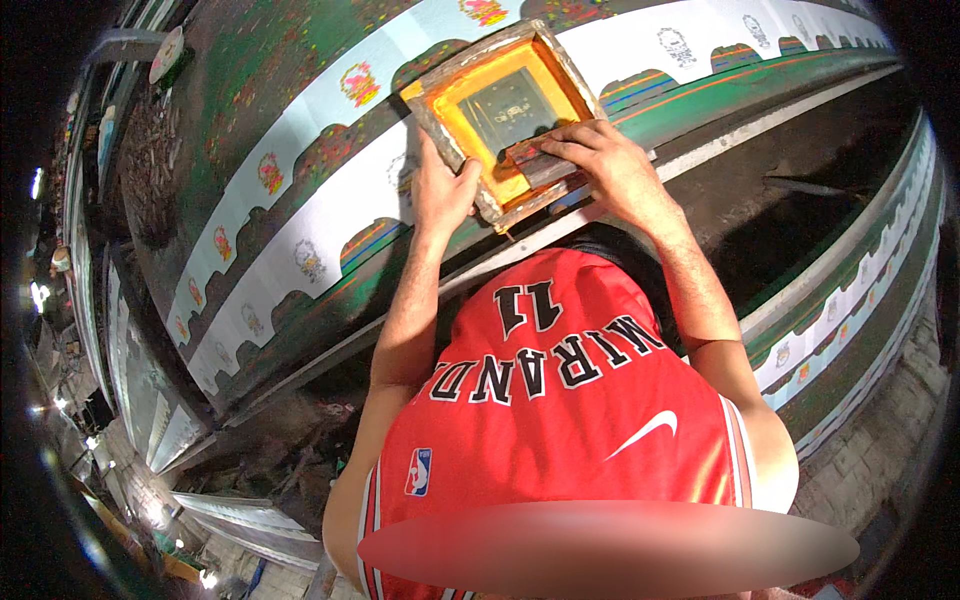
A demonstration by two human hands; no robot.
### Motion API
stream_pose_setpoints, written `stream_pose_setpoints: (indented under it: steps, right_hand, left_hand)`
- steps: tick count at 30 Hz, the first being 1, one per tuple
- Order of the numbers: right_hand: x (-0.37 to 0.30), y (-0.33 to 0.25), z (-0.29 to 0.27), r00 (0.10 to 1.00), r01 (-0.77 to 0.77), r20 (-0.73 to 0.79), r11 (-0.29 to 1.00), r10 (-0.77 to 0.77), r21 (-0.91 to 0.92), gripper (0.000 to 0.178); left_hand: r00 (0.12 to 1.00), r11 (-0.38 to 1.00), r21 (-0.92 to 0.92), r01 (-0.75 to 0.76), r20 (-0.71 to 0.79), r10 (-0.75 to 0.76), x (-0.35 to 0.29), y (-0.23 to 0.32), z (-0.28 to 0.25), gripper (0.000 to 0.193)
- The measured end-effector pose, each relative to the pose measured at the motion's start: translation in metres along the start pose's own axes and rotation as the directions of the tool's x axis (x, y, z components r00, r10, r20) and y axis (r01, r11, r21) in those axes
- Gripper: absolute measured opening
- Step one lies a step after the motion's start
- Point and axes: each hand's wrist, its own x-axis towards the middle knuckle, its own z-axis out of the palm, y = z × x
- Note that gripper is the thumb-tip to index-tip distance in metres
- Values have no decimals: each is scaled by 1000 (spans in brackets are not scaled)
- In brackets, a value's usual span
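A screen printing frame [475, 57] with worn wooden sides lies tilted over a row of white cut pieces on a long table. Orange-yellow surrounds the greyish mesh window [510, 108] in it, where a small design shows. My left hand [445, 192] grips the frame's left side, with the thumb along the near part. Inside the frame, my right hand [612, 165] has its fingers closed over a squeegee [537, 166], near the right-hand lower side. The white pieces [650, 48] bear grey outlined motifs; a light blue row [325, 105] beyond bears coloured ones.
The long table has a green, paint-specked surface [250, 130] and a pale metal rail [740, 130] along its near edge. Another table with white and blue printed pieces [810, 335] stands at right. Metal sheets [150, 400] are at left, and paved floor [885, 405] at lower right.
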Motion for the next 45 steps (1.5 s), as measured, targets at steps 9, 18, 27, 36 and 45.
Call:
stream_pose_setpoints:
  steps: [9,18,27,36,45]
  right_hand:
    - [-24,52,-19,999,21,32,998,-23,62,54]
    - [-1,40,-8,991,128,33,991,-127,-42,45]
    - [39,67,-28,953,125,256,980,-162,154,35]
    - [124,72,-2,951,2,311,999,9,-35,40]
    - [32,51,-28,873,355,304,924,-382,141,54]
  left_hand:
    - [999,996,-75,-38,-20,36,3,11,60,78]
    - [998,993,118,-24,-58,31,1,2,53,76]
    - [988,958,267,-103,-87,130,6,-17,52,83]
    - [997,997,76,8,-74,-2,5,3,52,83]
    - [993,969,221,111,-1,-114,7,4,44,111]
